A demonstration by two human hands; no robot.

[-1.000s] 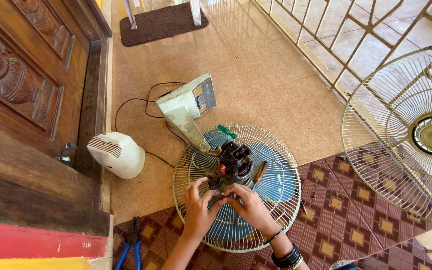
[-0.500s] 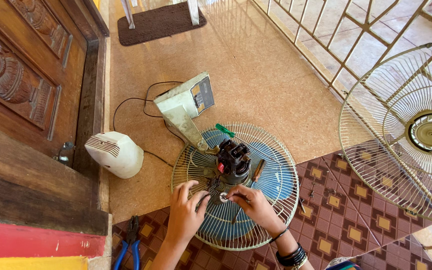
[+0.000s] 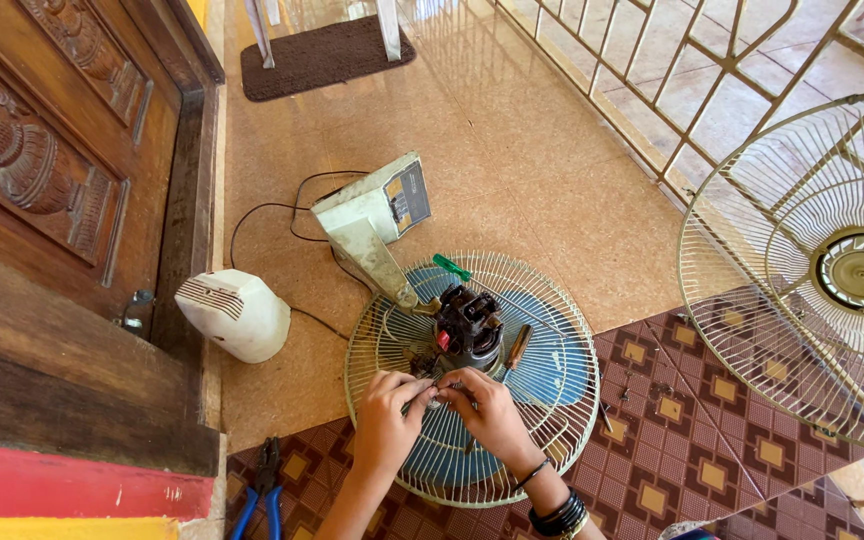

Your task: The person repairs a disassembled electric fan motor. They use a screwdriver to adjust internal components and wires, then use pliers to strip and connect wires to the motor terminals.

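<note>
My left hand (image 3: 384,420) and my right hand (image 3: 489,410) meet fingertip to fingertip over a round wire fan guard (image 3: 564,300) lying on the floor. Together they pinch a small metal part (image 3: 439,398), mostly hidden by my fingers. Just beyond them sits the bare black fan motor (image 3: 467,325), with blue blades (image 3: 557,372) under the wires. A green-handled screwdriver (image 3: 450,267) and a brown-handled one (image 3: 519,347) lie on the guard. The white fan base (image 3: 372,215) joins the motor from the far side.
A white motor cover (image 3: 237,315) lies left of the guard beside a carved wooden door (image 3: 52,150). Blue-handled pliers (image 3: 267,490) lie near my left arm. A second wire guard (image 3: 832,260) rests at right on the patterned mat (image 3: 712,430). A black cord (image 3: 282,210) loops behind the base.
My hands have drawn closer together in front of the motor, and the small ring seen between them is now covered by my fingers. The fan parts have not moved.
</note>
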